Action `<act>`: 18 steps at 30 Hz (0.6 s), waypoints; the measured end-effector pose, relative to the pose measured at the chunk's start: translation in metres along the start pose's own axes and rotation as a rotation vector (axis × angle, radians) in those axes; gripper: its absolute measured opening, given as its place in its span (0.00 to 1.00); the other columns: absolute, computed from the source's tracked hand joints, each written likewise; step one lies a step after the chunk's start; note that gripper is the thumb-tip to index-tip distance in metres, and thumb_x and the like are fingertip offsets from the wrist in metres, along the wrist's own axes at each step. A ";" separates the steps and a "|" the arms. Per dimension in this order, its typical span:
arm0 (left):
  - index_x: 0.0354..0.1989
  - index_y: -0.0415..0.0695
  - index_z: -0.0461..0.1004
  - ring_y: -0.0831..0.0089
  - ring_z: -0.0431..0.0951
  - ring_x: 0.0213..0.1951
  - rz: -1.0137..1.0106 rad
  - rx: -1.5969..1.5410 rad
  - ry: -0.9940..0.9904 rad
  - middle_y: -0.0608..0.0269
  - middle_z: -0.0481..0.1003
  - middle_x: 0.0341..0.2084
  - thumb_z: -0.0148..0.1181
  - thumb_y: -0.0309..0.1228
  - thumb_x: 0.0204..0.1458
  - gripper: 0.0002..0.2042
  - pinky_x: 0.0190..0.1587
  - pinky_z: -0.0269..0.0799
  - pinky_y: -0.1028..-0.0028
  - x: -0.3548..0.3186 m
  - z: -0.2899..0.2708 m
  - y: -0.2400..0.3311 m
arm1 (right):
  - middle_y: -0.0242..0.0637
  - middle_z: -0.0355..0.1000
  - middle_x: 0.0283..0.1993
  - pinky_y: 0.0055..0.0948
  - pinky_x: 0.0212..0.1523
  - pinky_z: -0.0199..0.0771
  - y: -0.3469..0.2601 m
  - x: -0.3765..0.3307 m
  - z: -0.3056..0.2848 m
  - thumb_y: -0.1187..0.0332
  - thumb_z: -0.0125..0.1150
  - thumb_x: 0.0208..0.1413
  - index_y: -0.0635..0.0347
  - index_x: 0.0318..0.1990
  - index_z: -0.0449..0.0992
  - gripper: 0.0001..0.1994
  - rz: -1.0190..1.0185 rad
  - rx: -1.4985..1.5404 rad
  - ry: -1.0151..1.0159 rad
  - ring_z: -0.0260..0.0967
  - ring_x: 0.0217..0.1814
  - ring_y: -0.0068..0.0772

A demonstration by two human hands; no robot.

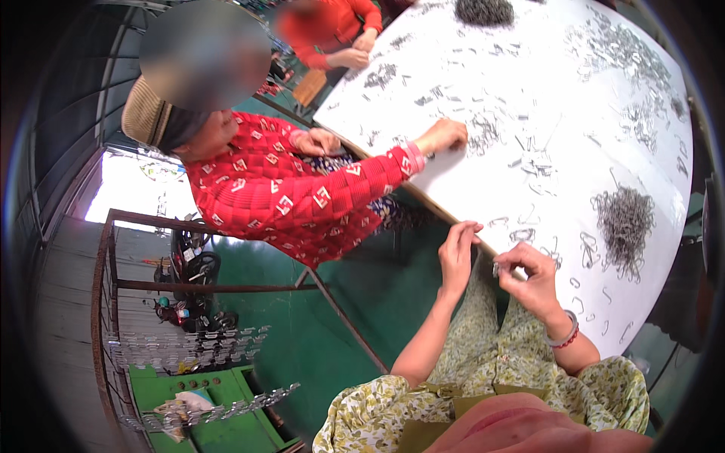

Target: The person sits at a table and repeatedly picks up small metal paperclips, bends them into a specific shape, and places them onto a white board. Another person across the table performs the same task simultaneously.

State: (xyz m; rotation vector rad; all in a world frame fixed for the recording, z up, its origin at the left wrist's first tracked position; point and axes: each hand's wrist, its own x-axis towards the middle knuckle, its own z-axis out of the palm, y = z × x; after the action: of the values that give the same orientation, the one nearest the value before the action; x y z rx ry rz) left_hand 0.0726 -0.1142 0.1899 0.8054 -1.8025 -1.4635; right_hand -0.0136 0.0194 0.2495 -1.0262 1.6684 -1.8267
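My right hand (pixel 531 278) is closed in a pinch near the edge of the white table (pixel 445 181). A small shiny metal piece (pixel 496 269) shows at its fingertips; whether it is a hook or a clip I cannot make out. My left hand (pixel 458 255) is raised beside the table edge, fingers stretched out, with nothing visible in it. Just beyond my hands lie several loose bent-wire hooks (pixel 522 235). To the right of them is a dense heap of grey wire hooks (pixel 625 230), with single hooks scattered nearer to me.
A co-worker in a red patterned top (pixel 302 189) reaches over the table on my left. Another person in red (pixel 325 38) works farther off. More metal pieces (pixel 619 53) cover the far side. A rusty frame (pixel 204 285) with hanging metal parts (pixel 189 347) stands at lower left.
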 end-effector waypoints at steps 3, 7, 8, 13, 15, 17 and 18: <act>0.40 0.34 0.75 0.75 0.76 0.25 0.058 0.211 -0.085 0.54 0.79 0.31 0.51 0.29 0.59 0.10 0.30 0.72 0.76 0.079 0.017 -0.039 | 0.35 0.71 0.27 0.20 0.30 0.71 -0.001 0.005 -0.004 0.84 0.59 0.38 0.65 0.34 0.79 0.13 -0.016 -0.021 -0.053 0.69 0.27 0.21; 0.38 0.33 0.75 0.48 0.73 0.39 0.344 0.621 -0.016 0.42 0.72 0.34 0.56 0.28 0.54 0.10 0.42 0.68 0.58 0.164 0.050 -0.077 | 0.32 0.70 0.26 0.19 0.29 0.68 0.001 -0.001 -0.007 0.85 0.58 0.38 0.65 0.32 0.78 0.11 0.022 0.037 -0.053 0.69 0.28 0.21; 0.36 0.33 0.73 0.47 0.72 0.39 0.333 0.702 -0.060 0.42 0.71 0.34 0.54 0.27 0.54 0.08 0.42 0.68 0.57 0.172 0.052 -0.078 | 0.33 0.70 0.26 0.19 0.28 0.68 0.000 -0.003 -0.008 0.85 0.58 0.38 0.65 0.32 0.78 0.11 0.027 0.040 -0.050 0.69 0.27 0.21; 0.32 0.35 0.70 0.47 0.72 0.40 0.510 1.039 -0.093 0.43 0.69 0.37 0.46 0.20 0.51 0.05 0.43 0.70 0.55 0.177 0.065 -0.114 | 0.35 0.73 0.28 0.21 0.30 0.71 0.007 -0.021 -0.010 0.81 0.61 0.40 0.63 0.34 0.79 0.11 0.040 -0.048 -0.023 0.69 0.27 0.22; 0.31 0.37 0.72 0.46 0.74 0.38 0.414 1.009 -0.126 0.43 0.71 0.35 0.47 0.23 0.53 0.06 0.41 0.71 0.55 0.179 0.062 -0.102 | 0.34 0.72 0.27 0.20 0.30 0.70 -0.002 -0.022 -0.011 0.83 0.59 0.40 0.64 0.35 0.79 0.12 0.023 -0.041 -0.052 0.69 0.28 0.22; 0.31 0.36 0.74 0.48 0.74 0.38 0.310 0.800 -0.119 0.42 0.73 0.32 0.55 0.28 0.53 0.07 0.42 0.70 0.54 0.172 0.049 -0.065 | 0.34 0.71 0.27 0.20 0.31 0.70 -0.007 -0.023 -0.013 0.83 0.59 0.40 0.66 0.35 0.78 0.12 0.057 0.020 -0.068 0.69 0.29 0.20; 0.31 0.34 0.75 0.56 0.78 0.33 0.470 0.758 -0.071 0.46 0.76 0.27 0.57 0.26 0.50 0.06 0.36 0.74 0.60 0.176 0.044 -0.060 | 0.33 0.71 0.27 0.20 0.31 0.70 -0.006 -0.019 -0.014 0.83 0.59 0.41 0.66 0.36 0.78 0.11 0.068 0.019 -0.071 0.68 0.29 0.20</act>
State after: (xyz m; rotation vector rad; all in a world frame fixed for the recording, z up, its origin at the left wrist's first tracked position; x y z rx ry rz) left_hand -0.0628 -0.2412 0.1446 0.5998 -2.4247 -0.4982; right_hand -0.0121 0.0437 0.2511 -1.0018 1.6212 -1.7391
